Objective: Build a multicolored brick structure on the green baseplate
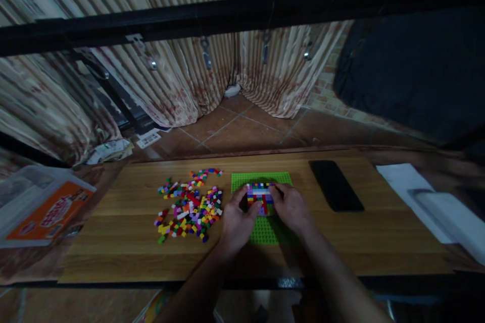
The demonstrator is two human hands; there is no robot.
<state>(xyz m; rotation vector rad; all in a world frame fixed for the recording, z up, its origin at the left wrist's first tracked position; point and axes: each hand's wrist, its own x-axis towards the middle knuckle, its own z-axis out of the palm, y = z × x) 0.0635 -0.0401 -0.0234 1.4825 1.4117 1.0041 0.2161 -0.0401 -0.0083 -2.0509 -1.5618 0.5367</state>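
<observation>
Both hands grip a small block built of many-coloured toy bricks (260, 193), over a green studded baseplate (265, 232). My left hand (239, 214) is closed on its left side, with the thumb across the front face. On the right side, my right hand (291, 205) has its fingers bent against the block's edge. Whether the block touches the baseplate I cannot tell, since the hands cover its lower edges. Left of the baseplate a loose heap of small coloured bricks (193, 208) is spread over the wooden table.
A black phone-like slab (335, 185) lies on the wooden table (390, 242) to the right. Beyond the right edge are white sheets or lids (417, 197). A clear plastic box with an orange label (49, 212) stands at the left. A dark bar (235, 15) crosses ahead, before striped curtains.
</observation>
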